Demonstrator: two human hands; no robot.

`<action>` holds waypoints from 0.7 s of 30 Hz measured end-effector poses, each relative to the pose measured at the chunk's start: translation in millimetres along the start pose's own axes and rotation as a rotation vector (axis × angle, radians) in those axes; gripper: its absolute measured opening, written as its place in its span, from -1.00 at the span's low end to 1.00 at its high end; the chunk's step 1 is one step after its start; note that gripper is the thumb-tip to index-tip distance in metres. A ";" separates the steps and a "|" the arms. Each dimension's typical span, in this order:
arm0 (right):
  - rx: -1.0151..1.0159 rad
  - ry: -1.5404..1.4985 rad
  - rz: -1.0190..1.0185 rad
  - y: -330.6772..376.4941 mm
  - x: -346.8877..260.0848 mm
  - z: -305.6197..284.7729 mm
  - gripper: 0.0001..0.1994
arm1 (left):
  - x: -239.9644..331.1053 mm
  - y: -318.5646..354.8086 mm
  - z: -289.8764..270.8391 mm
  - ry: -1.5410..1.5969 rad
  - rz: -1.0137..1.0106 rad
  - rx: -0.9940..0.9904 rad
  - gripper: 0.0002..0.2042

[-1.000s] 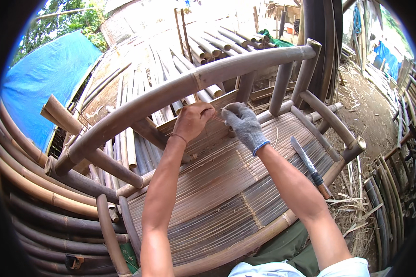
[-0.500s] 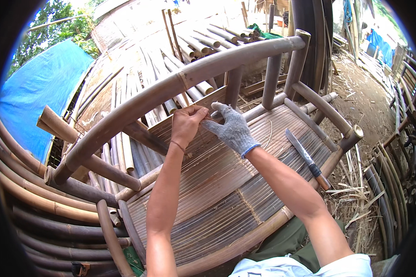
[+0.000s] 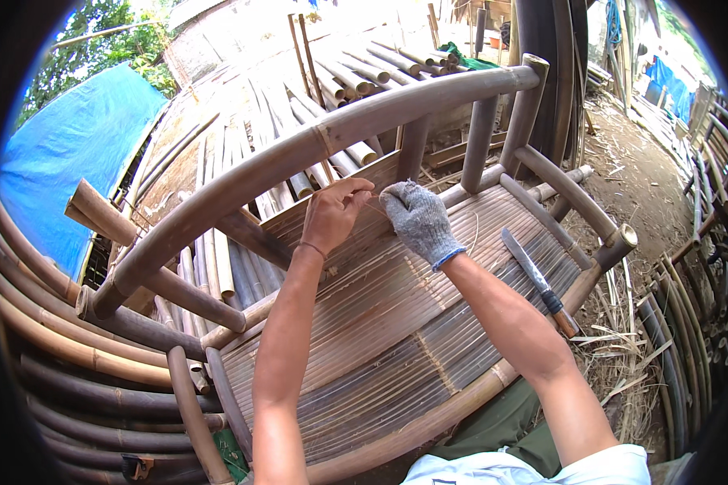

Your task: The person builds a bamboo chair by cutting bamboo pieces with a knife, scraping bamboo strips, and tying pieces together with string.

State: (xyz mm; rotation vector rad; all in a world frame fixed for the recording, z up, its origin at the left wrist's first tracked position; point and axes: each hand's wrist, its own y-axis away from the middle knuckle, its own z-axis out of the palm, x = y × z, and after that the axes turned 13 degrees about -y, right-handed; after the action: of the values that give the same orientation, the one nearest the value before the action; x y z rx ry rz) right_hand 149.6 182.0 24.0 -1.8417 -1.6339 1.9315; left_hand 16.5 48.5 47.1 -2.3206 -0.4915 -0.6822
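My bare left hand (image 3: 336, 214) pinches a thin pale strip (image 3: 374, 207) at the back edge of a bamboo slat seat (image 3: 380, 339). My right hand (image 3: 419, 220), in a grey knit glove, sits close beside it. Its fingers curl down onto the slats where the strip runs in, and a loose end of the strip arcs out past the wrist. Both hands work just under the curved bamboo back rail (image 3: 299, 158). A knife (image 3: 538, 279) with a dark handle lies on the seat to the right of my right forearm.
Short upright posts (image 3: 479, 141) join the back rail to the seat. Stacked bamboo poles (image 3: 332, 73) lie behind the chair and bent poles (image 3: 65, 339) curve at the left. A blue tarp (image 3: 73, 153) hangs at the far left. Bamboo shavings (image 3: 623, 356) litter the ground on the right.
Both hands stay at the same spot on the seat's back edge. The gloved fingers, spread half a second ago, now curl down. My view has shifted slightly.
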 end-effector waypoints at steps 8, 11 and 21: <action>-0.014 0.006 -0.048 -26.9 9.8 -15.9 -0.80 | -16.2 -5.9 -6.5 -0.016 -0.048 -0.013 -0.87; 0.052 -0.005 -0.022 -30.6 10.2 -3.6 -0.80 | -11.9 -0.5 -3.6 0.027 -0.217 0.046 -0.87; -0.122 0.406 -0.040 -20.8 29.7 41.8 -0.84 | -29.2 -6.7 6.9 0.486 -0.472 -0.012 -0.88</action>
State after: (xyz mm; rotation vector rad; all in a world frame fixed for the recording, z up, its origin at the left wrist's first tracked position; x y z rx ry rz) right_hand 97.2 183.3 6.2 -2.0527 -1.6621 1.3486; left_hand -7.7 53.3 28.8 -1.9554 -0.8063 -1.4274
